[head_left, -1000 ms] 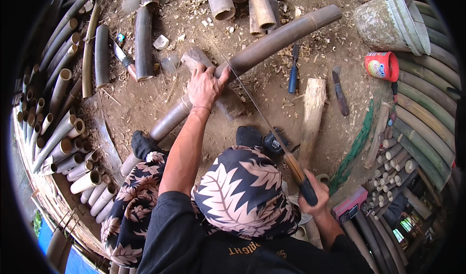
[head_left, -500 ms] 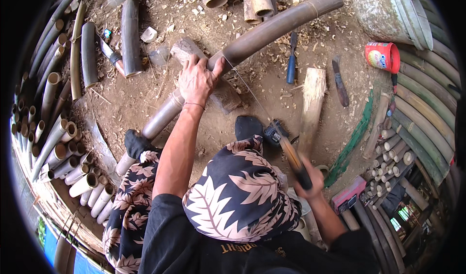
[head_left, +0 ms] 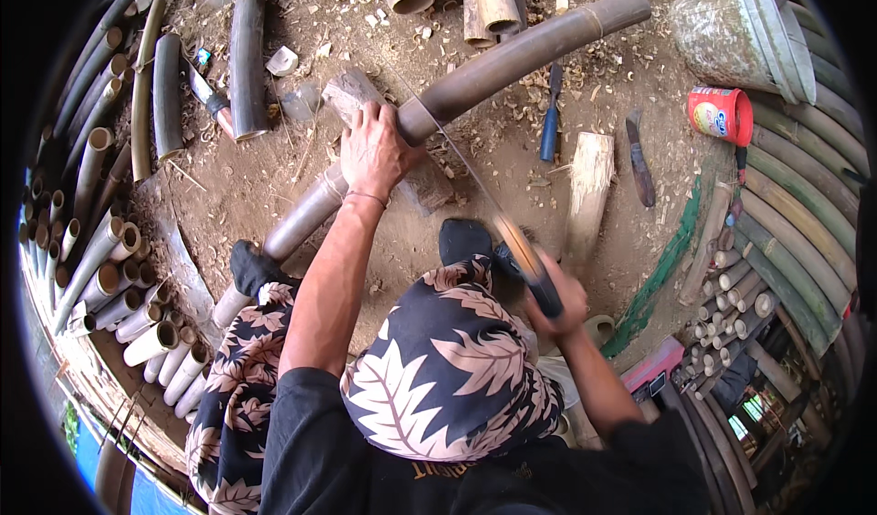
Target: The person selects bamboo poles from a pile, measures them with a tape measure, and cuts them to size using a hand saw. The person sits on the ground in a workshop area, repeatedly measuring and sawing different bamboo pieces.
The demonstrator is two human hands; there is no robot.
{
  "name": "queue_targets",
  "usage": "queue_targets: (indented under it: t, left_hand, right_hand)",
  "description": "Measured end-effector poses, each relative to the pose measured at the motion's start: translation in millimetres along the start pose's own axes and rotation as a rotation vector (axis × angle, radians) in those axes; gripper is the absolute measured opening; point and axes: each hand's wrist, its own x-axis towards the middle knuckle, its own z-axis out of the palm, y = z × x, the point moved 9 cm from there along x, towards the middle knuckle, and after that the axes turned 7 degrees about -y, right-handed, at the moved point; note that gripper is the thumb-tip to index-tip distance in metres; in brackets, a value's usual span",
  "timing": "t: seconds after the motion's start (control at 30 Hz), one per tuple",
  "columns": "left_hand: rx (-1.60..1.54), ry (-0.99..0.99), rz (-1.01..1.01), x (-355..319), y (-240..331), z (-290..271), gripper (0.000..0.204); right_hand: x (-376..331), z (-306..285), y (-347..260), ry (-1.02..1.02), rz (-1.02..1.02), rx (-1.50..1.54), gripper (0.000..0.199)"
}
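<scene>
A long brown bamboo pole (head_left: 525, 57) slants from the lower left to the upper right, lying across a short wood block (head_left: 427, 184). My left hand (head_left: 373, 150) wraps over the pole and presses it near the block. In my right hand (head_left: 559, 298) is a handsaw (head_left: 477, 183), gripped by its dark handle. Its thin blade lies across the pole just right of my left hand, and the tip reaches past the far side. The cut's depth cannot be made out. My foot in a dark sock (head_left: 253, 267) is against the pole's lower part.
A blue-handled chisel (head_left: 549, 131), a knife (head_left: 640, 163) and a split wood piece (head_left: 589, 182) lie on the shaving-strewn ground. A red tub (head_left: 722, 115) and a dirty bucket (head_left: 731, 40) stand at right. Bamboo tubes (head_left: 155, 343) are stacked at left.
My right hand has pushed the saw forward and to the upper left, so its blade now extends beyond the pole. My left hand stays on the pole, its thumb lower.
</scene>
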Motion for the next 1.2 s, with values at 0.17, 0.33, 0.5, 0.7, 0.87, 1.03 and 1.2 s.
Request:
queue_targets:
  t: [0.17, 0.33, 0.5, 0.7, 0.87, 1.03, 1.2]
  left_hand:
    - [-0.054, -0.075, -0.051, -8.6, -11.5, 4.0, 0.061]
    - [-0.014, -0.072, -0.089, -7.8, 0.0, -10.6, 0.055]
    - [0.006, 0.027, -0.038, -6.0, 5.3, 3.8, 0.058]
    - [-0.023, -0.054, -0.115, -6.8, -13.1, 2.8, 0.063]
    - [-0.017, -0.039, -0.089, -1.7, 0.4, -4.3, 0.059]
    - [-0.034, -0.032, -0.067, -9.5, -0.9, 2.2, 0.054]
    - [0.001, -0.093, -0.136, -4.6, -16.0, 1.7, 0.067]
  right_hand:
    - [6.8, 4.2, -6.8, -0.084, 0.054, 0.014, 0.057]
    - [-114.9, -54.4, -21.4, -0.146, 0.073, 0.019, 0.063]
    - [64.4, 34.4, 6.6, 0.022, 0.045, 0.166, 0.062]
    - [-98.9, -38.1, 2.7, -0.253, 0.289, 0.127, 0.067]
    - [-41.9, -0.1, 20.2, -0.136, 0.038, 0.048, 0.062]
    - [76.9, 38.8, 1.8, -0.027, 0.09, 0.204, 0.061]
    - [-95.7, -47.7, -15.5, -0.164, 0.119, -0.019, 0.064]
